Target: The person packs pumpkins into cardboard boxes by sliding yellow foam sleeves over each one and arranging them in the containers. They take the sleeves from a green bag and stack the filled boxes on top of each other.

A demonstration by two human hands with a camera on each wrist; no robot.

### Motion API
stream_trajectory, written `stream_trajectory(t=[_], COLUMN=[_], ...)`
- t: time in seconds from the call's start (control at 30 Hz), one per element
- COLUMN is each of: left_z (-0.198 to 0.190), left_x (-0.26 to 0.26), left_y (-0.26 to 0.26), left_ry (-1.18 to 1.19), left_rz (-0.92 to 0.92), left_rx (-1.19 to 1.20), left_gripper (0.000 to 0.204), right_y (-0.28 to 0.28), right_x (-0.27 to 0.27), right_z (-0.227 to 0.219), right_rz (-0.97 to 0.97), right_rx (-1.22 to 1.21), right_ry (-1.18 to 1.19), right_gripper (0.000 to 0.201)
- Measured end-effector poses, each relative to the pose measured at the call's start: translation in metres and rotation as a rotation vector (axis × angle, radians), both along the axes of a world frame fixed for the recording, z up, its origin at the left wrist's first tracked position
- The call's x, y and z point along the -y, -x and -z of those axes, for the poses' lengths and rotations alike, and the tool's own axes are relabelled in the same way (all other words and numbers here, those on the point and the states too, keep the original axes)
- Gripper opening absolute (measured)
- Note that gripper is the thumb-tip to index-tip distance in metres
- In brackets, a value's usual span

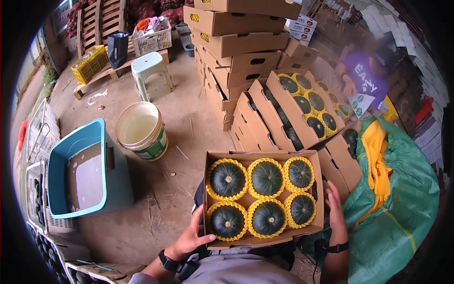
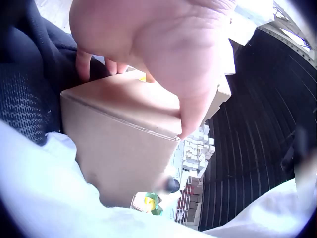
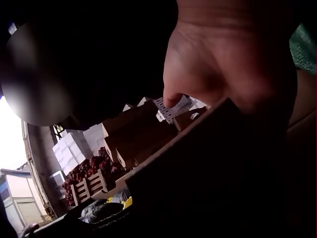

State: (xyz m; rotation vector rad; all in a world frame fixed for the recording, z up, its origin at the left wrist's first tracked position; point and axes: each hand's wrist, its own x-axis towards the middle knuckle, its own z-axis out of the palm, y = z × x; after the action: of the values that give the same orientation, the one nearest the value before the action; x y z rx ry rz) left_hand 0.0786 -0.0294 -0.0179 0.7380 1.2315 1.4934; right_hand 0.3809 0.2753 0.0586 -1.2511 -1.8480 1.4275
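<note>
A cardboard box (image 1: 279,193) in front of my body holds two rows of dark green squash (image 1: 227,180), each in a yellow foam net (image 1: 249,222). My left hand (image 1: 189,239) grips the box's left side near the front corner, its thumb over the edge. The left wrist view shows that thumb (image 2: 192,115) at the corner of the cardboard, with the other fingers along the far side. At the right side, my right hand (image 1: 335,210) lies alongside the box wall with straight fingers. In the right wrist view the palm is right at the dark box edge (image 3: 178,148).
Left stand a blue tub (image 1: 116,180) of water, a white bucket (image 1: 142,128) and a stool (image 1: 150,71). Stacked boxes (image 1: 246,45) rise ahead, with filled boxes (image 1: 291,111) before them. A green sack (image 1: 402,199) lies right. A person in purple (image 1: 364,78) is behind.
</note>
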Motion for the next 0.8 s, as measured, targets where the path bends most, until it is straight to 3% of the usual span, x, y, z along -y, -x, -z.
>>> stream_trajectory(t=[0.03,0.1,0.17,0.23,0.27,0.3,0.37,0.47,0.57,0.6,0.73,0.8], left_z=[0.005,0.016,0.007,-0.005,-0.004,0.003,0.019,0.047,0.063,0.073,0.142,0.193], left_x=[-0.001,-0.005,-0.014,-0.016,-0.014,-0.010,-0.003,0.005,0.003,0.000,-0.029,-0.053], left_y=[0.002,0.009,0.013,0.027,0.039,0.051,0.063,0.078,0.094,0.100,0.129,0.145], left_ry=[0.009,0.020,-0.002,-0.004,0.006,0.003,-0.082,-0.121,-0.124,-0.130,-0.020,0.027], left_rz=[0.020,0.041,-0.031,-0.153,-0.174,-0.195,-0.288,-0.489,-0.613,-0.648,-0.761,-0.744], left_rx=[-0.023,-0.069,0.232,0.335,0.264,0.209,0.553,0.783,0.721,0.703,0.641,0.553], left_gripper=[0.093,0.090,0.087,0.088,0.089,0.087,0.083,0.075,0.074,0.069,0.061,0.062], right_y=[-0.025,-0.023,-0.015,0.008,0.020,0.034,0.074,0.143,0.194,0.208,0.186,0.156], right_x=[0.004,0.037,0.048,0.056,0.055,0.054,0.043,0.010,-0.011,0.003,0.011,0.016], right_z=[0.033,0.052,0.037,0.023,0.021,0.020,0.009,0.022,0.057,0.029,0.032,0.017], right_rz=[-0.032,0.093,0.043,-0.030,-0.046,-0.061,-0.144,-0.255,-0.222,-0.124,-0.294,-0.386], right_rx=[-0.219,-0.459,-0.482,-0.449,-0.464,-0.480,-0.460,-0.374,-0.275,0.021,-0.159,-0.069], right_ry=[0.333,0.447,0.456,0.459,0.477,0.496,0.520,0.533,0.593,0.531,0.397,0.257], right_gripper=[0.049,0.050,0.054,0.064,0.068,0.073,0.074,0.070,0.066,0.062,0.046,0.044])
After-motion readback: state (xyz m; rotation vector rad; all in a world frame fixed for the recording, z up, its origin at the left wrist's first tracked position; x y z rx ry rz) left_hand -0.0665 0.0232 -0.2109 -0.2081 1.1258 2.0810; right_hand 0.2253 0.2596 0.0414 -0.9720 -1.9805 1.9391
